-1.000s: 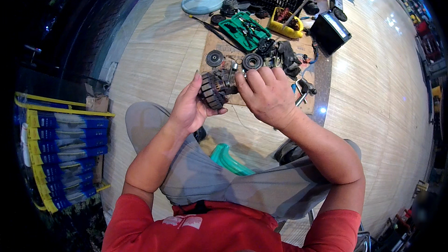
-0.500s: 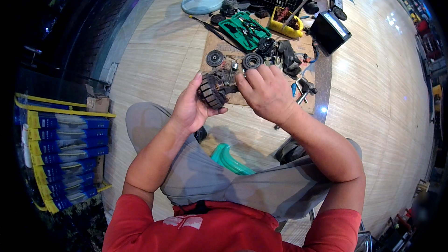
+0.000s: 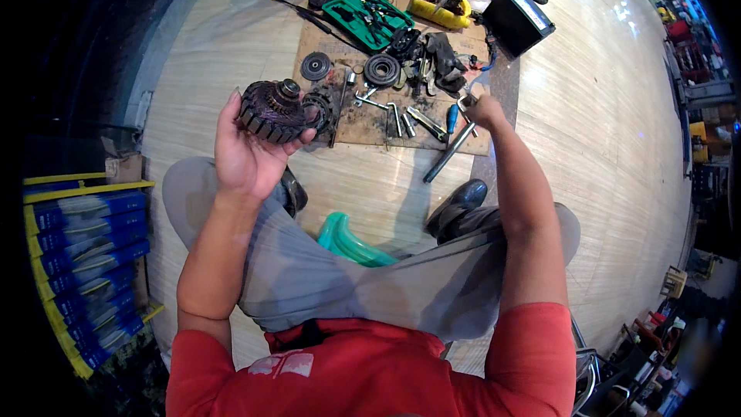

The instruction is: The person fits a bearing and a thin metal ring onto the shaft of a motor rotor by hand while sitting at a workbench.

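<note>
My left hand (image 3: 255, 158) cups a round motor stator (image 3: 272, 112) with dark slotted teeth and copper windings, held up over the floor on the left. Stretched out to the right, my right hand (image 3: 486, 111) closes on the head end of a hammer (image 3: 449, 153); its metal shaft and dark grip slant toward me, and the fingers partly hide its head. Just left of it lies a blue-handled screwdriver (image 3: 452, 117). Beside the stator, a dark toothed ring-shaped part (image 3: 320, 108) lies on a stained cardboard sheet (image 3: 363, 133).
On the cardboard are a ratchet wrench (image 3: 372, 100), sockets, a pulley (image 3: 316, 66), a ring-shaped part (image 3: 382, 70) and gloves (image 3: 444, 62). Farther off stand a green tool case (image 3: 369, 17), a yellow container (image 3: 440, 4) and a black battery (image 3: 519, 22). A green stool (image 3: 347, 243) sits between my legs.
My right hand has left the stator and reached right to the hammer. My left hand has moved left with the stator and tipped it, showing the windings. The view has shifted too.
</note>
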`<state>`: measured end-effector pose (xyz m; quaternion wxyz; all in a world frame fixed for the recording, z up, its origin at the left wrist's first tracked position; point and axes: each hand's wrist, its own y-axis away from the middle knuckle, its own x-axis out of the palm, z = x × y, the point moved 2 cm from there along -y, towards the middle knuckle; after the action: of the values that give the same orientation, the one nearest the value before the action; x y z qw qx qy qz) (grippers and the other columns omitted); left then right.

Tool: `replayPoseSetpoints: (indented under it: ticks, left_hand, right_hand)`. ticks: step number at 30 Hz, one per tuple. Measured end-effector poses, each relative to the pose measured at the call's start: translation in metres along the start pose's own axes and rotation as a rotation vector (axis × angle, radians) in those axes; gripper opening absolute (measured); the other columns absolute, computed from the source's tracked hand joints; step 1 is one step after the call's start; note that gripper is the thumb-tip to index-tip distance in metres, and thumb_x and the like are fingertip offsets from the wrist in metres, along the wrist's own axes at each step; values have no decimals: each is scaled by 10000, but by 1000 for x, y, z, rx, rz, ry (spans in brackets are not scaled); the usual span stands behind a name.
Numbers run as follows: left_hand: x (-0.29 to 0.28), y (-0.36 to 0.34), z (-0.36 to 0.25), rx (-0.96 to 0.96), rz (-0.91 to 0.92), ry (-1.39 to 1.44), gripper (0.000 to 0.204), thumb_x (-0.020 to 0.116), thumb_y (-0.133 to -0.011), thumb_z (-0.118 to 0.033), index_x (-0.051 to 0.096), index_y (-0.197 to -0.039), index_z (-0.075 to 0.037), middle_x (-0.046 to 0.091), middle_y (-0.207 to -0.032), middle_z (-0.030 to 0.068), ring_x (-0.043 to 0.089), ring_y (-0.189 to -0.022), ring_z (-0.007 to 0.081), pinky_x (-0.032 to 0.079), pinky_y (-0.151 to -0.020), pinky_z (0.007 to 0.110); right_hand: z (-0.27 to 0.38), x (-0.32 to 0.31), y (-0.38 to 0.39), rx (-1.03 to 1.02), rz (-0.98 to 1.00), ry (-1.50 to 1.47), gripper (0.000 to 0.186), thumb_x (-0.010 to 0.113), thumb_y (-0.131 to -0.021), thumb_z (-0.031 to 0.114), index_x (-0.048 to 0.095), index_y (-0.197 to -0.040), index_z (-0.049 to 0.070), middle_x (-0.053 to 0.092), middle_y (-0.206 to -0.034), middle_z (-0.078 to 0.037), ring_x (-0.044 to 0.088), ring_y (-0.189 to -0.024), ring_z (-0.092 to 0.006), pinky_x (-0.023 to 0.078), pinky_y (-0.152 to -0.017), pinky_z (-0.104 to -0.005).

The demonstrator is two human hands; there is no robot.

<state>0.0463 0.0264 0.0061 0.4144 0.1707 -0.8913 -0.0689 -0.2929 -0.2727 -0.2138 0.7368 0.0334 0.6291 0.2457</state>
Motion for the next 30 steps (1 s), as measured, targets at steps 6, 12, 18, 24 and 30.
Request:
replayPoseSetpoints:
  ticks: [6, 12, 18, 24, 30]
  left_hand:
    - [-14, 1, 1, 0, -53, -22, 600, 314, -989, -486, 447, -1353, -28, 527, -1314, 230, 558, -1156, 420, 545, -858, 493]
    - [-23, -4, 2, 18, -123, -49, 574, 318, -992, -467, 442, -1368, -51, 566, -1280, 181, 562, -1172, 373, 530, -875, 516]
    - [-32, -12, 7, 5, -74, -48, 544, 334, -989, -430, 443, -1374, -61, 591, -1253, 143, 572, -1165, 348, 516, -892, 533]
    - [-36, -18, 16, -1, -65, -90, 539, 358, -976, -420, 448, -1377, -72, 594, -1255, 138, 583, -1149, 330, 476, -935, 571]
    - [-17, -17, 17, 45, -50, -102, 525, 385, -955, -388, 450, -1352, -50, 586, -1250, 172, 594, -1132, 322, 517, -900, 538]
  right_hand:
    - [13, 81, 4, -99, 392, 334, 355, 709, -712, 239, 708, -1017, 59, 690, -1073, -161, 663, -1010, -316, 528, -872, -410]
    - [39, 99, -1, -73, 300, 373, 347, 599, -838, 208, 634, -1165, 98, 646, -1182, -154, 635, -1090, -273, 514, -886, -421]
    - [57, 104, -18, -148, 45, 162, 474, 695, -807, 380, 639, -1144, 51, 649, -1136, -190, 625, -1073, -302, 505, -870, -421]
    - [195, 20, -2, -503, 243, -862, 407, 670, -867, 370, 690, -1041, 2, 696, -878, -120, 642, -751, -226, 504, -687, -345]
    - [270, -84, 106, -923, 583, -1218, 370, 691, -884, 223, 627, -1166, -7, 681, -910, -35, 609, -792, -88, 510, -720, -265]
